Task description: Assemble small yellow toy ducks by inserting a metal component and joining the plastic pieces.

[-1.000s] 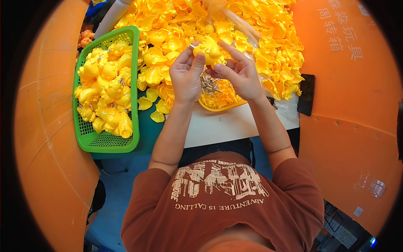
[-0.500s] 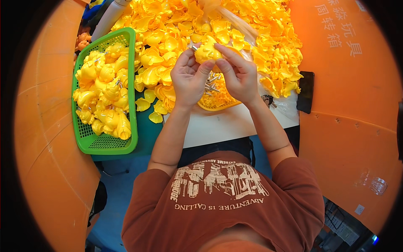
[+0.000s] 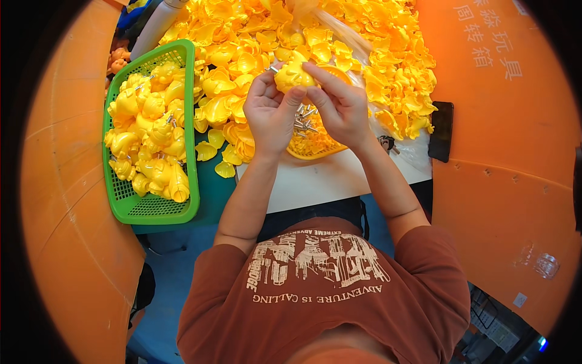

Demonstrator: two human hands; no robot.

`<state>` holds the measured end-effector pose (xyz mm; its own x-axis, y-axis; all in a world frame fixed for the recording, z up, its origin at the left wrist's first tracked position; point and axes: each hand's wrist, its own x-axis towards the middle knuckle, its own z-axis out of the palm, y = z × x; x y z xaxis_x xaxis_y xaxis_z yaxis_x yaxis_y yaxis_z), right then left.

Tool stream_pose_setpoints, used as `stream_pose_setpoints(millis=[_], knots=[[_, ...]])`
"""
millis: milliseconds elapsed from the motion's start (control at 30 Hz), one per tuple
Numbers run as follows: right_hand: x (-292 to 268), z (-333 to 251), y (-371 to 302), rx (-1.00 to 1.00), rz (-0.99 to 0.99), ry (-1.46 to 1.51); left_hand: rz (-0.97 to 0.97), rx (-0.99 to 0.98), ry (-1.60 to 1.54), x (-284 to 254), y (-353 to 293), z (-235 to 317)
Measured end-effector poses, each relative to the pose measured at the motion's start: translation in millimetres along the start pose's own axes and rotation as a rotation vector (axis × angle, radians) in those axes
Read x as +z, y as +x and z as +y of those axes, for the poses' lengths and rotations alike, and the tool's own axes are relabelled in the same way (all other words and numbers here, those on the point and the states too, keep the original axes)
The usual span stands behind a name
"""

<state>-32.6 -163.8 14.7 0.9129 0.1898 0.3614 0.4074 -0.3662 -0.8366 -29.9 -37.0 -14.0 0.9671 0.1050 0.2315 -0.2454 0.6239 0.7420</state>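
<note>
My left hand (image 3: 271, 115) and my right hand (image 3: 341, 106) are raised together over the table, both pinching one small yellow plastic toy piece (image 3: 293, 76) between thumbs and fingers. Just below the hands sits a shallow orange dish (image 3: 315, 145) holding several small metal screws (image 3: 303, 118). A big heap of loose yellow plastic shells (image 3: 254, 36) covers the table behind and around the hands.
A green mesh basket (image 3: 130, 203) at my left holds several assembled yellow toy figures (image 3: 151, 133). A white board (image 3: 321, 179) lies in front of me. A black phone (image 3: 441, 130) rests at the right, beside tall orange bin walls (image 3: 503, 158).
Both hands have stayed together on the yellow piece, turning it slightly; the view has shifted a little.
</note>
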Motion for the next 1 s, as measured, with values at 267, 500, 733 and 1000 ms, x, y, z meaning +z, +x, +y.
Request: stream_pose_setpoints(millis=[267,500,733,1000], knots=[[2.5,8.6,0.1,-0.009,0.011,0.172,-0.023,0.002,-0.012,-2.8,2.5,-0.2],[9.7,11.3,2.0,0.127,-0.084,0.354,0.11,-0.105,-0.149,-8.4,2.4,-4.4],[11.9,-0.8,4.9,0.359,-0.021,0.749,0.152,-0.142,-0.377,-6.9,8.4,-2.9],[8.7,31.7,24.2,0.242,0.039,0.624,0.266,-0.078,-0.139,-12.0,22.4,7.2]])
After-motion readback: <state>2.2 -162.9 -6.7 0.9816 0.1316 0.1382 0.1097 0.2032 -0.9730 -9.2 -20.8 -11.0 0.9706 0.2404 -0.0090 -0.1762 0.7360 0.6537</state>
